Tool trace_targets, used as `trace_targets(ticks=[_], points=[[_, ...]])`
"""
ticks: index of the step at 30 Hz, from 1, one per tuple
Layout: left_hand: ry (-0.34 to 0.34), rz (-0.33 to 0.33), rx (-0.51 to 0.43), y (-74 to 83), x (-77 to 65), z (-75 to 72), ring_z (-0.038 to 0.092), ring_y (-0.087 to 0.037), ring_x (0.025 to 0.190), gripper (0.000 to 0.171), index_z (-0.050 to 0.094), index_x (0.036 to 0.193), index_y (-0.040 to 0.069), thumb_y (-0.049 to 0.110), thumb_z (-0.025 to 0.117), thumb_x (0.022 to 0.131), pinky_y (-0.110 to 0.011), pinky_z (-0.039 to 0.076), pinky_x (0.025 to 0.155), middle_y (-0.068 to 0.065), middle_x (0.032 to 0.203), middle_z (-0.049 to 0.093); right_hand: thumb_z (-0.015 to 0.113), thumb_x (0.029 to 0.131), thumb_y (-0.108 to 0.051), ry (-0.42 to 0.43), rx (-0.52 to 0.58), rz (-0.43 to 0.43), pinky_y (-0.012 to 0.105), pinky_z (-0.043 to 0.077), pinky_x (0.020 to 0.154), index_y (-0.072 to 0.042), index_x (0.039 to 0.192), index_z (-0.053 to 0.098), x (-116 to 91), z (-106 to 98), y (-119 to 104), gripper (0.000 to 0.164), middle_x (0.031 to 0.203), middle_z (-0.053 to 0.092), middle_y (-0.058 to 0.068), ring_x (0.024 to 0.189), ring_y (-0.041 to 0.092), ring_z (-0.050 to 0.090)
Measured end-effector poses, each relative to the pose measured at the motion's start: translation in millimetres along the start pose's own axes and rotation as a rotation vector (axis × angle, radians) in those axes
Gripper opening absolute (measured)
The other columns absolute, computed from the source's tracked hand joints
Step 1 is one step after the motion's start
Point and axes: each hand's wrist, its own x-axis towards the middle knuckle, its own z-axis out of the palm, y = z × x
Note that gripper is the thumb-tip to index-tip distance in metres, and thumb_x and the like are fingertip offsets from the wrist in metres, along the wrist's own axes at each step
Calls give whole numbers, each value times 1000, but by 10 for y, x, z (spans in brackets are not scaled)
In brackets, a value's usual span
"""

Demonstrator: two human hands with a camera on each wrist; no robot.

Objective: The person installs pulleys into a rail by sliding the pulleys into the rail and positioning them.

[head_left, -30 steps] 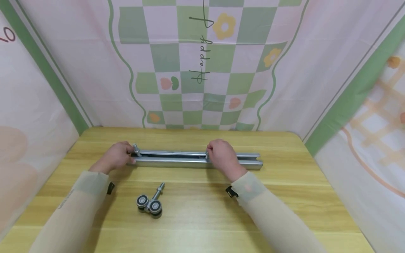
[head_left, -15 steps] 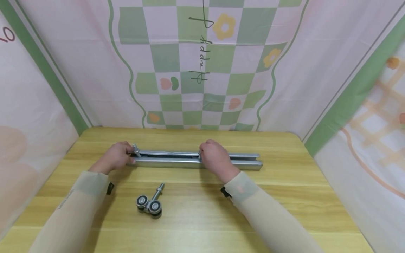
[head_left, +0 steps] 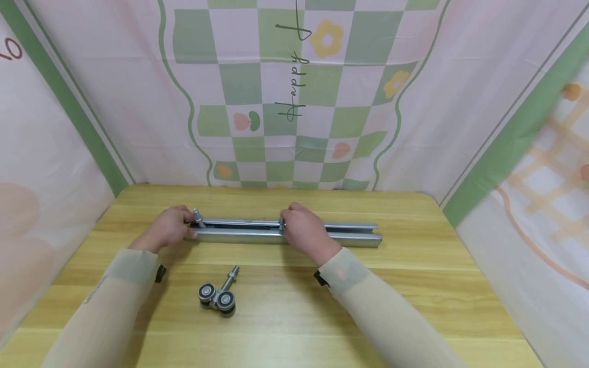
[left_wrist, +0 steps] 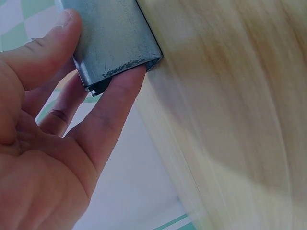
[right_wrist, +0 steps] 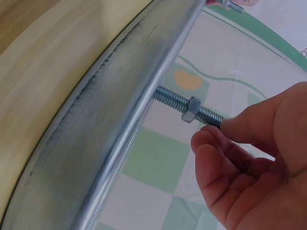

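A metal C-channel track (head_left: pixel 239 236) lies on the table with its slot facing up. My left hand (head_left: pixel 170 226) holds its left end, thumb on the front face and one fingertip at the end opening in the left wrist view (left_wrist: pixel 105 124). Out of the slot near that end sticks a threaded bolt (head_left: pixel 198 217) with a nut. My right hand (head_left: pixel 307 231) pinches the tip of a second threaded bolt (right_wrist: pixel 172 99) between thumb and fingers, near mid-track. This bolt carries a hex nut (right_wrist: pixel 191 109), and its lower part is hidden inside the track.
A loose trolley roller (head_left: pixel 226 301) with black-rimmed wheels and a threaded bolt lies on the wooden table (head_left: pixel 285 327), in front of the track and between the forearms. A patterned curtain (head_left: pixel 234 84) hangs behind the table's back edge and along both sides.
My right hand has slid left along the track, taking the pinched bolt with it. The left hand, the track and the loose roller have stayed in place.
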Motion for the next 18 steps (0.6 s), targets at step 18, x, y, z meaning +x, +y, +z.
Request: trace_targets(ticks=[18], points=[[-6,-1,-9,4,3,-14,57,-37,102,39,68,114,-8,9,78,80,-55,47,89,-19,113,62,62,91,0,24,48,-78,27,53,66,-3,95,69,118,45,-101,9,84,61,7,77,19,58]])
